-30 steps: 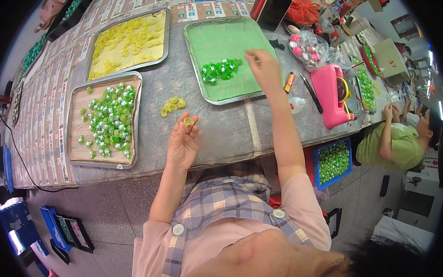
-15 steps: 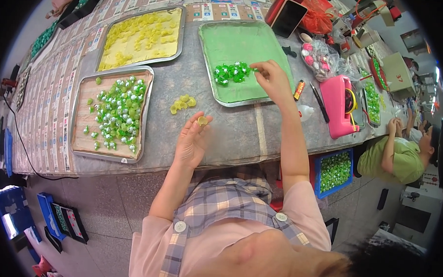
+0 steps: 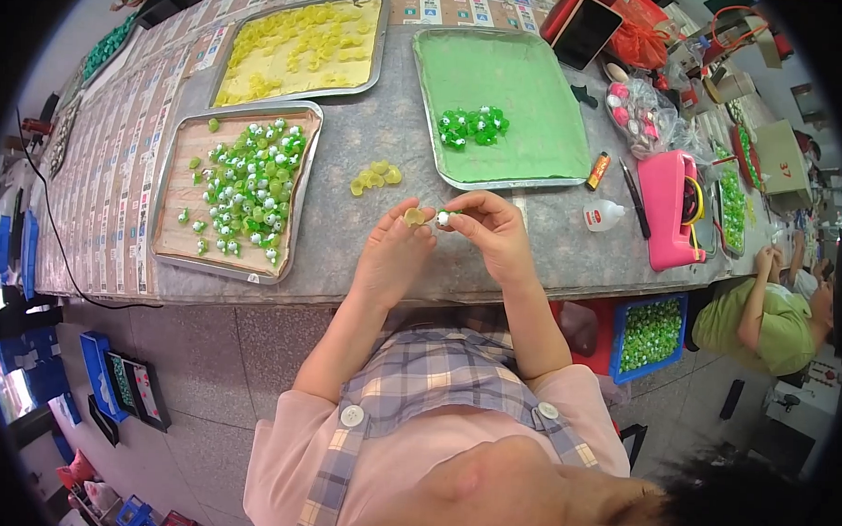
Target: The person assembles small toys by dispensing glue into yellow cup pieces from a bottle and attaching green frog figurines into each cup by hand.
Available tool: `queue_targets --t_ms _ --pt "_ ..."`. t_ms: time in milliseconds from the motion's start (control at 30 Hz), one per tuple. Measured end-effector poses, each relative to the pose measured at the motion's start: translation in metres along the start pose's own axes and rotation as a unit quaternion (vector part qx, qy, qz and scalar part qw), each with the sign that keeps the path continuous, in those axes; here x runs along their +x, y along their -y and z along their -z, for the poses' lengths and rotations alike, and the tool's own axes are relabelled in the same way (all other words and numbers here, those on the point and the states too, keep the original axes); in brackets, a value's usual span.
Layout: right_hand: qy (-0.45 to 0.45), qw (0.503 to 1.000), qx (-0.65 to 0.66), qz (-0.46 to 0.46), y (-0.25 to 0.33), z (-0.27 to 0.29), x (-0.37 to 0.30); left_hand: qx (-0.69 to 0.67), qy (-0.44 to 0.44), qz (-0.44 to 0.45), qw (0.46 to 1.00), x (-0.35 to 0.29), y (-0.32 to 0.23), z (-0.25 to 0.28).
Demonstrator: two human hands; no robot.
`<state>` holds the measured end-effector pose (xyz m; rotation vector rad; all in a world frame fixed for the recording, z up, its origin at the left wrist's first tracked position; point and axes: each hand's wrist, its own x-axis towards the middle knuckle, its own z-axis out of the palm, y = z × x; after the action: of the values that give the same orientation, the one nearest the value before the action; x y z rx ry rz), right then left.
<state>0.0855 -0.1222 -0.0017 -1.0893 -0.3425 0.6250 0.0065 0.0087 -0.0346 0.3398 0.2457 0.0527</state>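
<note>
My left hand point(image 3: 393, 256) pinches a small yellow cup-shaped piece point(image 3: 414, 217), its hollow side facing up. Close beside it, my right hand point(image 3: 498, 236) grips a small green figure with white eyes point(image 3: 443, 219) between thumb and fingers. The two pieces nearly meet above the table edge; whether they touch I cannot tell. Beyond my hands lies a little heap of yellow cup pieces point(image 3: 376, 177). A green-lined tray point(image 3: 511, 76) holds a cluster of green figures point(image 3: 472, 126). On the left, a brown-lined tray point(image 3: 185, 240) carries many green figures joined with yellow pieces point(image 3: 255, 188).
A yellow-lined tray point(image 3: 339, 73) of loose yellow pieces stands far left. On the right are a small white bottle point(image 3: 603, 215), an orange tube point(image 3: 598, 171), a black pen-like tool point(image 3: 634, 198) and a pink holder point(image 3: 662, 211). A blue crate point(image 3: 686, 319) sits below the table; a co-worker point(image 3: 753, 307) sits right.
My right hand has come back from the green-lined tray with a green figure and now meets my left hand. The view has shifted slightly.
</note>
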Motion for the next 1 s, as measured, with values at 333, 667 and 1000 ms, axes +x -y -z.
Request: queue_targets --t_ms 333,667,1000 --pt "-0.095 0.916 -0.31 0.238 -0.011 -0.026 -0.004 0.102 -0.055 -0.012 0.993 -0.005 0.004 -0.02" --pt "-0.091 0.8 -0.479 0.35 -0.019 -0.024 -0.009 0.103 -0.015 -0.046 0.993 -0.003 0.003 -0.004" --pt "-0.083 0.782 -0.494 0.37 -0.02 -0.021 -0.01 0.21 -0.035 -0.076 0.974 -0.01 0.001 -0.008"
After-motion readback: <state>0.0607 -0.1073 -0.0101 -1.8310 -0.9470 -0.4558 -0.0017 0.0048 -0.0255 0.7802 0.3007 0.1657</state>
